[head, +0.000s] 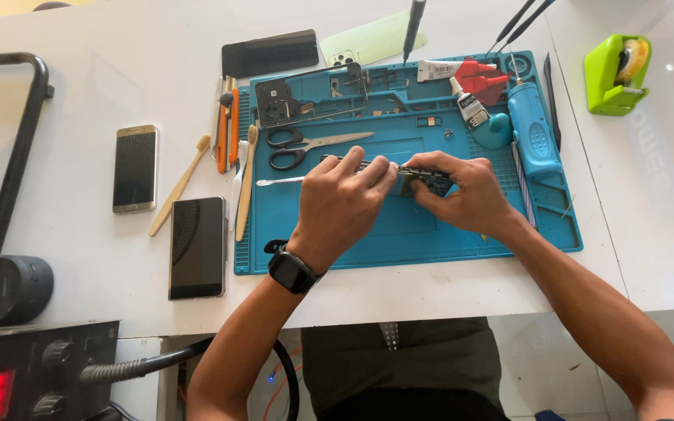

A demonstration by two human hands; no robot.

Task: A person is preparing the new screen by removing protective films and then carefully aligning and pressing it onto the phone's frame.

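Disassembly is looking well advanced in the head view, the only one: a stripped phone frame (311, 95) is lying at the back of the blue repair mat (352, 234), and a pale green back cover (372, 39) is resting on the bench (87, 101) beyond it. What remains, as far as can be judged, is the work on the dark circuit board (423, 181) itself, with no reassembly showing yet.

Both hands are meeting over the middle of the mat. The left hand (341, 204) is curling its fingers down onto the board's left end, while the right hand (466, 193) is pinching the board's right end between thumb and fingertips. The board is sitting between the two hands, largely covered by them, so whether it is lifted off the mat cannot be told.

A cotton swab (278, 182) is lying just left of the left hand, and scissors (306, 146) are sitting just behind it. Three intact phones are resting to the left: a dark one (270, 53) at the back, a gold one (135, 168), and a black one (197, 247).
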